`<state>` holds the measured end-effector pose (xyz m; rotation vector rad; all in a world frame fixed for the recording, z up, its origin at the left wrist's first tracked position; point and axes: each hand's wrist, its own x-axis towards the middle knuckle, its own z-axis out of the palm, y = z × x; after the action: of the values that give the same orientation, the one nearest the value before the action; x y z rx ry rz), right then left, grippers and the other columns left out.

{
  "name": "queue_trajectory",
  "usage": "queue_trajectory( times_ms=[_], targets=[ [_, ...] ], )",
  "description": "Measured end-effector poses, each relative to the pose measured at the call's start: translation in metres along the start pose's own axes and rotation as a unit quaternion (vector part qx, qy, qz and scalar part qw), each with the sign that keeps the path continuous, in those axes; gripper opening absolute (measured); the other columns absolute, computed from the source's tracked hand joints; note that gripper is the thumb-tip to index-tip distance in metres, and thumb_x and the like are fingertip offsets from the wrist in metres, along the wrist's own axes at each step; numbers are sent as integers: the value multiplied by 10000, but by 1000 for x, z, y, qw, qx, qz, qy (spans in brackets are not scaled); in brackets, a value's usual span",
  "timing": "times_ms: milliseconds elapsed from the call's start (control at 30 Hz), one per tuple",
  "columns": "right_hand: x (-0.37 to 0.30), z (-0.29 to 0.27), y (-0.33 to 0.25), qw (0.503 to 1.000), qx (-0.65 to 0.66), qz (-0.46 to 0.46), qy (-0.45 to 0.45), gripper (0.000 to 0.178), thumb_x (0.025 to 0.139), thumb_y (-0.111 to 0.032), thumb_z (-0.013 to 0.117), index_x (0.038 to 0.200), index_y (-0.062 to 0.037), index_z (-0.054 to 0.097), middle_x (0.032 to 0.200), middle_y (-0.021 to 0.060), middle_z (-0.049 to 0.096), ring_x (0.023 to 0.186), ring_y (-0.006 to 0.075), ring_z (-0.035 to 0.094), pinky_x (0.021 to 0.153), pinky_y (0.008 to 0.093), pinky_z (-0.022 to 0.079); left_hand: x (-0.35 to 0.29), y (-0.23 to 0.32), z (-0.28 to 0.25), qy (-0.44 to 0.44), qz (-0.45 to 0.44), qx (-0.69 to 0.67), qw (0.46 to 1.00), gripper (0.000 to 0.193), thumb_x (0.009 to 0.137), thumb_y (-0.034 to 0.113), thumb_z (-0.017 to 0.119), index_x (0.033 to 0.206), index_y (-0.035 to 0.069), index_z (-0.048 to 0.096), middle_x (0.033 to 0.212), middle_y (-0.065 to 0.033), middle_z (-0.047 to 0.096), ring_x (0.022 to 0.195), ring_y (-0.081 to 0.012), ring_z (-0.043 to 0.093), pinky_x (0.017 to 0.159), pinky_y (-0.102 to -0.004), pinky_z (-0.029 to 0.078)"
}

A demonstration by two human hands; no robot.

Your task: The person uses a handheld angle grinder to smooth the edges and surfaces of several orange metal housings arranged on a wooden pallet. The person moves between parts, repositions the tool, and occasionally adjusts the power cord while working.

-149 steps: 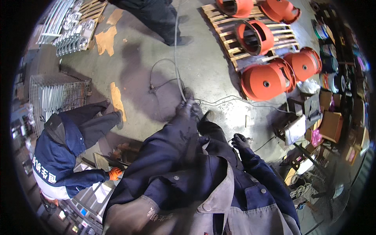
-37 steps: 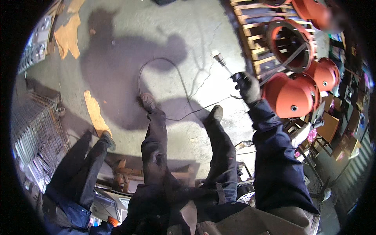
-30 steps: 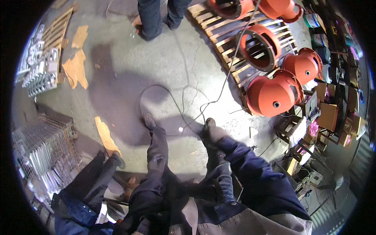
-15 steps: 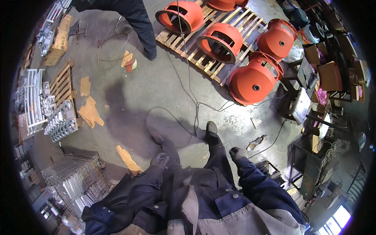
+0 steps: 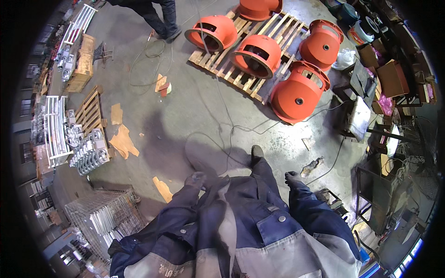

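Note:
My left hand hangs beside my left thigh, in a dark glove, its fingers curled in with nothing visible in them. On the other side, my right hand hangs past my right leg, also dark and loosely curled. Neither touches any object around it. Between them my dark work trousers and one shoe show over the concrete floor. Nearest to the right hand lies a crumpled, dirty scrap on the floor. A strip of torn cardboard lies near the left forearm.
Ahead, orange flanged housings stand on and beside a wooden pallet. Cables cross the floor before me. Left are a wire cage and metal castings; right, a dark metal stand. Another person's legs show at far left.
The view has shifted, and the left-side castings and cage sit further right in it. The other person has stepped farther away. My legs have changed stance; both hands still hang low.

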<state>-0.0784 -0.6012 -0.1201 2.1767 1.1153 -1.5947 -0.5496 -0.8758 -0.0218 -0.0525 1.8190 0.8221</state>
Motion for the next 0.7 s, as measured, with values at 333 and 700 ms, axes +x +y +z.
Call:
queue_trajectory(
  times_ms=[333, 700],
  targets=[
    [-18, 41, -4, 999, -32, -41, 9, 318, 973, -355, 701, 1096, -62, 706, 806, 41, 697, 596, 171, 658, 504, 333, 485, -21, 13, -60, 13, 15, 45, 999, 462, 993, 269, 699, 1333, -22, 581, 1107, -154, 733, 680, -192, 699, 593, -318, 580],
    [-9, 44, 71, 996, -78, -31, -4, 361, 971, -418, 636, 1053, -86, 750, 726, 85, 725, 591, 176, 649, 551, 360, 504, -24, 41, -64, 5, 9, 72, 997, 479, 929, 184, 748, 1327, -35, 595, 1006, -169, 732, 710, -225, 713, 575, -372, 626]
  ],
)
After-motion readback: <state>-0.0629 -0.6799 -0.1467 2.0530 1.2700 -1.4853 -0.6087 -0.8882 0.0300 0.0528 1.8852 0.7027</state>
